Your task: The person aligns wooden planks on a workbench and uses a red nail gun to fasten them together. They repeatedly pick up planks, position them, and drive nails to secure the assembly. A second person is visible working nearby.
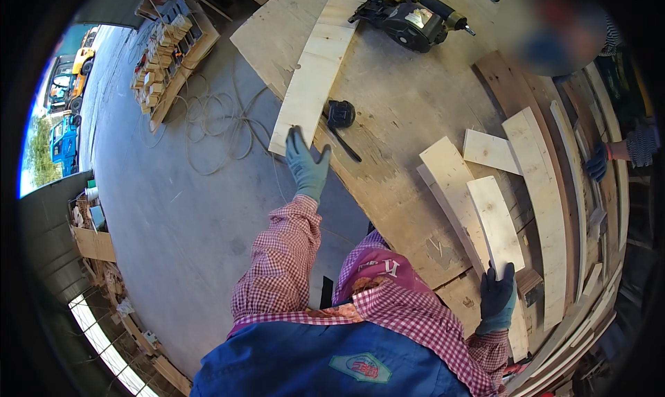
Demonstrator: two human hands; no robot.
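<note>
My left hand (306, 165), in a grey-blue glove, has its fingers stretched and the thumb apart. Its fingertips meet the near end of a long pale board (318, 61) that juts past the table's left edge. At the right, my gloved right hand (497, 300) grips the near end of a short pale plank (494, 213). Beneath that plank lies a longer pale board (450, 172). A black tape measure (341, 113) sits beside the long board, with a dark strip at its side. Farther back rests a green and black nail gun (405, 19).
The wooden worktable (388, 168) has a worn top. More boards (537, 182) lie along its right side, where another person's gloved hand (597, 163) touches them. A coiled hose (222, 130) lies on the floor. Wood blocks (159, 61) are stacked at the far left.
</note>
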